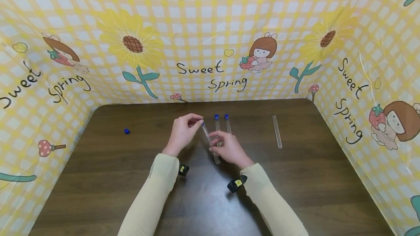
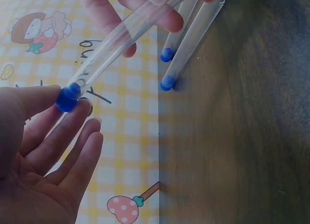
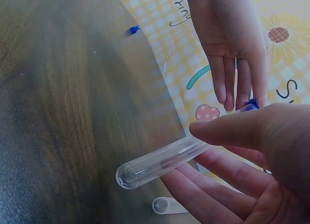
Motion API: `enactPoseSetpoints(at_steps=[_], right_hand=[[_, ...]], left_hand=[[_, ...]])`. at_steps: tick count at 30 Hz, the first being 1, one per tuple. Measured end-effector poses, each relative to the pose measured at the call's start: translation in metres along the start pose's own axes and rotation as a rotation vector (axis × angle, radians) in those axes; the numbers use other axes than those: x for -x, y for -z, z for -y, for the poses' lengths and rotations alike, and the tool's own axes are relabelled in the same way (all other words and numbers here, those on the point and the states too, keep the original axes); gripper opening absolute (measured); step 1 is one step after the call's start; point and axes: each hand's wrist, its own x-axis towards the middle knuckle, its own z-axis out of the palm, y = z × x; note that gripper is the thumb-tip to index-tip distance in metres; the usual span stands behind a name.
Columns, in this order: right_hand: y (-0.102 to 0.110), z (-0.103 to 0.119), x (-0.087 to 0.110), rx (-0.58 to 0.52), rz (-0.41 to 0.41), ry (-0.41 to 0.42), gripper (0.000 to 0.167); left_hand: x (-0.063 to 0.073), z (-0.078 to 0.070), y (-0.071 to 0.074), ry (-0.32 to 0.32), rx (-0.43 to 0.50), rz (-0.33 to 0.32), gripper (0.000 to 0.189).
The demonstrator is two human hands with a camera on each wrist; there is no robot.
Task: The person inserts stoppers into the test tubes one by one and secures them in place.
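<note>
A clear test tube (image 3: 160, 161) is held tilted above the table between both hands. My left hand (image 1: 184, 131) pinches the blue cap (image 2: 68, 99) at its upper end with thumb and fingertips. Lower down, my right hand (image 1: 229, 148) grips the tube's body between thumb and fingers, its rounded end sticking out toward me. The cap sits at the tube's mouth; how firmly it is seated I cannot tell. Just behind the right hand lie two capped tubes side by side, one with a blue cap (image 1: 216, 116) and the other with a matching cap (image 1: 226, 117).
An uncapped clear tube (image 1: 277, 132) lies on the right part of the dark wooden table (image 1: 108, 177). A loose blue cap (image 1: 127, 131) lies at the left. A yellow checked cloth (image 1: 164, 46) with printed flowers walls the table at the back and sides.
</note>
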Motion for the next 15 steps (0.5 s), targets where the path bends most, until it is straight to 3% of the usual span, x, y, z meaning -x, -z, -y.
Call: enactPoseSetpoints(at_steps=[7,15], right_hand=[[-0.0003,0.0013,0.0006,-0.004,0.000,-0.013,0.041],[-0.0003,0.0021,0.0004,-0.005,-0.002,-0.005,0.041]], left_hand=[[0.0017,-0.0037,-0.0010,-0.003,-0.007,0.012,0.020],[0.0038,-0.0042,-0.0034,-0.054,-0.059,0.008,0.024]])
